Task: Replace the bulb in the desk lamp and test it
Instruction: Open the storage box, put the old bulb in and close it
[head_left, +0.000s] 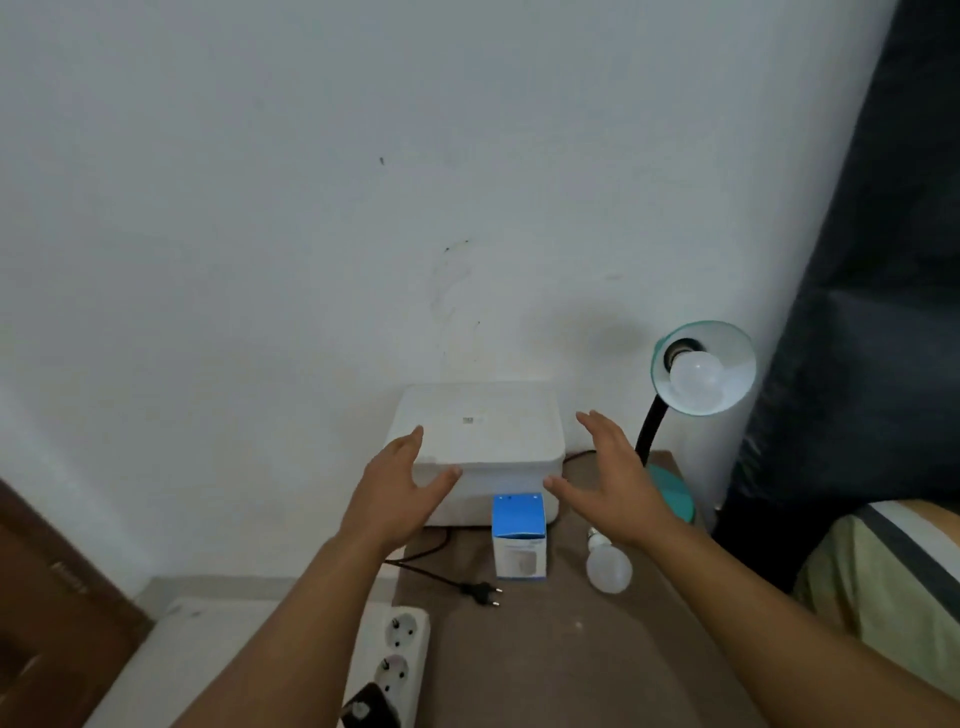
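— Is the bulb in?
— One sits in the desk lamp (702, 367) at the bench's far right corner; a spare bulb (609, 567) lies nearby. The plug (483, 593) is unplugged, so it's untested.
— Hands?
— Left hand (402, 491) and right hand (613, 480) spread, holding nothing.

Your left hand (402, 486) and right hand (613, 475) are bare, without gloves, rings or watch, and both forearms show uncovered, no sleeve reaching them.
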